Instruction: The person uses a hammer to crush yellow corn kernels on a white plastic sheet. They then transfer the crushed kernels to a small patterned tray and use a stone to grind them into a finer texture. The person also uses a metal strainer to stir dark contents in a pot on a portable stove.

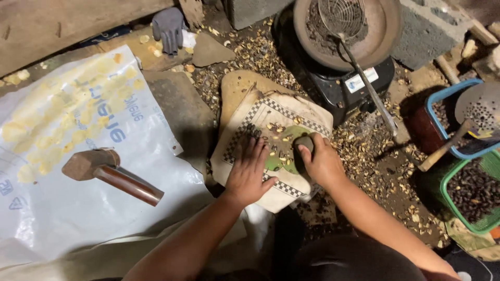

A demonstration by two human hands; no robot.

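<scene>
A checkered cloth lies over a flat stone slab on the ground, with nut shell bits and a green patch on it. My left hand rests flat on the cloth, fingers spread, touching the shell bits. My right hand grips a small dark stone pressed down on the cloth beside the green patch.
A hammer with a wooden handle lies on a white plastic sack at left. A black stove with a pan and wire skimmer stands behind. Baskets of dark nuts sit right. Shells litter the ground; a grey glove lies far back.
</scene>
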